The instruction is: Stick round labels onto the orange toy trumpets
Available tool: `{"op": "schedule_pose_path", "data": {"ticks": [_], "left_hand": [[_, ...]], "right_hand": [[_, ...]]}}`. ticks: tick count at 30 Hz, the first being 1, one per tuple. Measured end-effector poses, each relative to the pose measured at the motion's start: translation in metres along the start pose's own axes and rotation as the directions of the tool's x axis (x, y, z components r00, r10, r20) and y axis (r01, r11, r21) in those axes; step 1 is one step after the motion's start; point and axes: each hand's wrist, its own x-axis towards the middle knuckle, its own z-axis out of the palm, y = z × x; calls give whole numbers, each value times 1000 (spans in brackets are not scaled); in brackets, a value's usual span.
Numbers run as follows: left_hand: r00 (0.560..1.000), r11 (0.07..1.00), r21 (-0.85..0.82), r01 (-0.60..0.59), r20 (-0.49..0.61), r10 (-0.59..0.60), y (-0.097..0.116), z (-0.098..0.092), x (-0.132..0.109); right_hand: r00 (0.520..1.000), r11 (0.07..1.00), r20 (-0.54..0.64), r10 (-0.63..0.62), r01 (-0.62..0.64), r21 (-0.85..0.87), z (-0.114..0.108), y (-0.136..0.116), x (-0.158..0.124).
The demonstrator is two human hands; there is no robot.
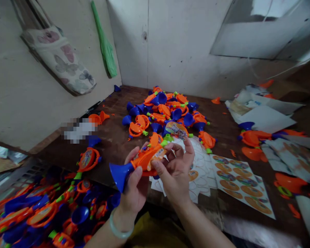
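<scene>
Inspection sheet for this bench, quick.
surface: dark wooden table, orange scraps on it.
job's things: orange-and-blue toy horn, held in both hands.
clutter: horn pile behind; horn heap lower left; sticker sheet right.
hands: left hand and right hand both on horn; bangle on left wrist.
cables: thin white line upper right, possibly a wire.
surroundings: white walls, floral bag, green bag.

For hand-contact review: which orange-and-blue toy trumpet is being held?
The toy trumpet held between the left hand and right hand, its blue bell pointing left; the others lie untouched.
</scene>
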Motion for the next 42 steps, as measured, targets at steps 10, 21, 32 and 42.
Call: {"op": "schedule_pose_path", "data": {"ticks": [10, 21, 32, 42], "left_hand": [[933, 907, 251, -338, 215, 289, -8, -5, -6], [931, 846, 392, -362, 206, 303, -2, 2, -9], [935, 821, 448, -353, 138, 327, -4, 0, -8], [926, 862, 341, -375, 104, 362, -10, 5, -8]], "right_hand": [[983, 969, 7, -181, 180, -170, 3, -15, -11], [973, 953, 2, -231, 226, -200, 5, -21, -10], [950, 917, -14, -311, 296, -266, 12, -15, -12], [845, 717, 57, -531, 484, -502, -1, -29, 5]]}}
